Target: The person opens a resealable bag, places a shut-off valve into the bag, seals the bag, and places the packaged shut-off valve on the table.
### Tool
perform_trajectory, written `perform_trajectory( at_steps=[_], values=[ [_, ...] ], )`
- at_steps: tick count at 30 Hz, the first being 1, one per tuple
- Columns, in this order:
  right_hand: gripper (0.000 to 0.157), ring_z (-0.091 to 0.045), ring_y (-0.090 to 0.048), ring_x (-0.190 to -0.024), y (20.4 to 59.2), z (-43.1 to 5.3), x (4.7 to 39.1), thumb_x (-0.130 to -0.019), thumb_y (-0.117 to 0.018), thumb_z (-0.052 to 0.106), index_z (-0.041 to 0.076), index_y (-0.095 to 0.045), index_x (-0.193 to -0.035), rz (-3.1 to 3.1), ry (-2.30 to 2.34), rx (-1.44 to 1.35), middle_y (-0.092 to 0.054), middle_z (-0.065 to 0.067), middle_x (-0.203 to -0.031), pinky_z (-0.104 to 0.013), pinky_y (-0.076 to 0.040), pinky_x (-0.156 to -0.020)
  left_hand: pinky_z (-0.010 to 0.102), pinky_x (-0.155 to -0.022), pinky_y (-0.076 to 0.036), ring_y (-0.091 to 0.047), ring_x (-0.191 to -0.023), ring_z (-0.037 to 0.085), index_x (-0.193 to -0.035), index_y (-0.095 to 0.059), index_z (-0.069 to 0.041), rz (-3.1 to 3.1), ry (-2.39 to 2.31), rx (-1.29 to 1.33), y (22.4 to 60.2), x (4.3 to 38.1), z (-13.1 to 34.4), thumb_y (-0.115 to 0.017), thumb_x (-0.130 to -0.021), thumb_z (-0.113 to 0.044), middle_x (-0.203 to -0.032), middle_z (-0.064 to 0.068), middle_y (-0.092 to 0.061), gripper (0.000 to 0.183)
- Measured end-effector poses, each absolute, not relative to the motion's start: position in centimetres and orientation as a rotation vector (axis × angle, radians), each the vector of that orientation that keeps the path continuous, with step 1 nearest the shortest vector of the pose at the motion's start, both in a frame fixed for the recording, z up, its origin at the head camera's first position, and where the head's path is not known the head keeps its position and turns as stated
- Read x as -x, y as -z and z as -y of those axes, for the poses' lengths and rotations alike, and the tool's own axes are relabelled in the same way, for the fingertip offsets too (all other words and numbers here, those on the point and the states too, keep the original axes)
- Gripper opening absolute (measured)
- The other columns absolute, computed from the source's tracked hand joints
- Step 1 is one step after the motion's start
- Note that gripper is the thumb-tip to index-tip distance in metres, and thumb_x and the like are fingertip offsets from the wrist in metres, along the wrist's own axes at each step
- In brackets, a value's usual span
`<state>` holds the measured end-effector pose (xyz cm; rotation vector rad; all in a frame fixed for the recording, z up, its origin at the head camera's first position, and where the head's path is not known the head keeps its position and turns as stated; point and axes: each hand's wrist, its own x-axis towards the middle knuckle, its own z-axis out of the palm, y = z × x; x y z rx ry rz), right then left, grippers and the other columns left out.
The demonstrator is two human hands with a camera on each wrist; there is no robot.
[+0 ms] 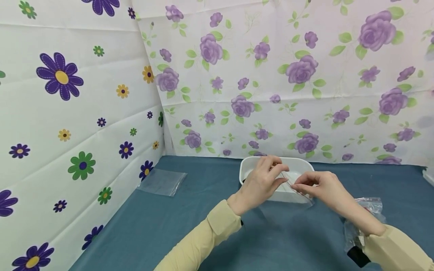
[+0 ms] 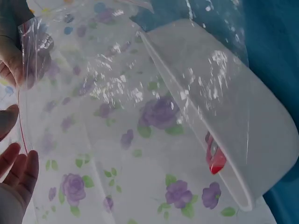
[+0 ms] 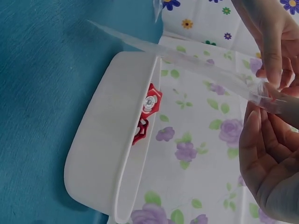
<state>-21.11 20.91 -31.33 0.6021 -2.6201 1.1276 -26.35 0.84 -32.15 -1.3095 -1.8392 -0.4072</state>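
Observation:
Both hands hold a clear zip bag (image 2: 117, 74) with a red line along its mouth, in front of the white tub (image 1: 288, 195). My right hand (image 1: 320, 184) pinches the bag's edge between thumb and fingers. My left hand (image 1: 259, 182) has its thumb and fingertips at the other end of the mouth, also seen as the left hand (image 2: 16, 182) in the left wrist view. The bag hangs down from the hands and overlaps the tub. Inside the tub, the right wrist view shows red valve handwheels (image 3: 151, 101), one with a silver centre.
A flat clear bag (image 1: 162, 182) lies at the left of the blue-covered table (image 1: 142, 229). On the right, another clear bag (image 1: 373, 205) with contents sits under my right forearm, beside a black thing (image 1: 358, 256). Flowered cloth (image 1: 244, 75) hangs behind and at the left.

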Motion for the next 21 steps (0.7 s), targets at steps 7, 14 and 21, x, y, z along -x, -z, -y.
perform_trajectory(
  at_steps=[7,14,21],
  values=[
    [0.007,-0.017,-0.05,-0.054,31.2,-21.1,21.2,-0.083,-0.066,0.017,0.01,-0.068,-0.082,2.633,-1.189,-0.63,-0.058,0.001,-0.069,-0.027,-0.04,-0.045,0.019,-0.088,-0.034,-0.047,-0.09,0.017,-0.09,-0.061,-0.008,1.801,0.297,1.37,31.8,26.9,-0.5,-0.075,-0.076,-0.015,-0.093,0.004,-0.05,0.021],
    [0.013,-0.018,-0.053,-0.059,31.2,-21.0,21.2,-0.086,-0.063,0.019,0.007,-0.068,-0.086,2.646,-1.286,-0.648,-0.06,-0.002,-0.072,-0.029,-0.046,-0.05,0.018,-0.076,-0.037,-0.047,-0.078,0.012,-0.083,-0.064,-0.011,1.747,0.256,1.439,31.8,27.4,0.0,-0.075,-0.076,-0.016,-0.082,-0.001,-0.053,0.014],
    [0.018,-0.018,-0.054,-0.061,31.2,-20.9,21.4,-0.09,-0.057,0.022,0.007,-0.067,-0.088,2.633,-1.273,-0.697,-0.059,-0.003,-0.072,-0.032,-0.047,-0.052,0.02,-0.076,-0.039,-0.05,-0.078,0.013,-0.078,-0.067,-0.015,1.614,0.195,1.453,31.5,27.5,0.5,-0.065,-0.086,-0.016,-0.079,-0.002,-0.056,0.008]
  ],
)
